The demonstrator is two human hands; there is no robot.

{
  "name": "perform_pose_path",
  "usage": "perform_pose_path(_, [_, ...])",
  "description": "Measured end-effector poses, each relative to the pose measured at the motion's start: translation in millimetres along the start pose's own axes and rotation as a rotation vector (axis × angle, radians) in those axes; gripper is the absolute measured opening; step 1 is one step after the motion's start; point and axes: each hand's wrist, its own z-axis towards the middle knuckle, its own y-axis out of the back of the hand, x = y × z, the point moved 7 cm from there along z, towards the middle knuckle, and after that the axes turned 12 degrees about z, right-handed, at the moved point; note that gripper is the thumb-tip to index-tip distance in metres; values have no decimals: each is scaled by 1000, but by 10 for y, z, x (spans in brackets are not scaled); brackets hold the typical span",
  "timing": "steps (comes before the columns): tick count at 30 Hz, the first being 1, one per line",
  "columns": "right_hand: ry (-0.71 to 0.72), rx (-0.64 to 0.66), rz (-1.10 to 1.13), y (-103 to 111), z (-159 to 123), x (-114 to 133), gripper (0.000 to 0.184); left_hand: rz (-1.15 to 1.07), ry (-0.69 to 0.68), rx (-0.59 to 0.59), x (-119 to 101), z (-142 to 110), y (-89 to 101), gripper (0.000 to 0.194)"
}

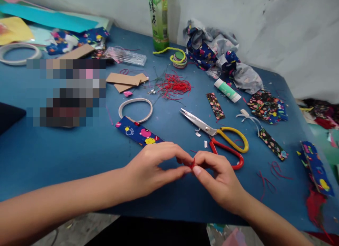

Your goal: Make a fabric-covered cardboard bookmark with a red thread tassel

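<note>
Your forearms [66, 196] end in left hand [152, 166] and right hand [219, 177], both pinching red thread [193, 164] where their fingertips [188, 169] meet, scissors [207, 128] just beyond them; it looks light, limp and prone to slip, best held close to those tips.

A camera worn on the person's head gives the one view, looking forward and down over the table [66, 164]. The scissors [208, 128] sit near mid-frame. On their near side, closest to the lens, are the left hand [155, 164] and right hand [215, 175]; nearer still, a strip of floor [87, 228] shows. Beyond the scissors, the view reaches the wall [265, 34].
</note>
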Motion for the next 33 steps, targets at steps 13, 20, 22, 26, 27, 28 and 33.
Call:
perform_pose_path(13, [-71,123,80,-68,4,-75,23,-196,107,92,51,4,-72,4])
perform_pose_path(20, [-99,121,295,-60,-20,-117,28,-372,222,133,87,2,-111,5])
perform_pose_path(22, [-144,77,398,-57,-23,-148,20,-427,290,130,124,-16,-123,5])
perform_pose_path(26, [-224,-17,566,-69,-11,-211,16,-380,246,71,114,-12,-70,4])
perform_pose_path(27, [-228,-35,577,-69,-5,-219,15,-346,217,41,102,-7,-41,4])
perform_pose_path(28, [-225,-52,575,-66,0,-224,14,-315,190,13,90,-3,-14,5])
perform_pose_path(33, [-157,-118,434,-17,-5,-205,12,-276,160,-28,68,-5,24,9])
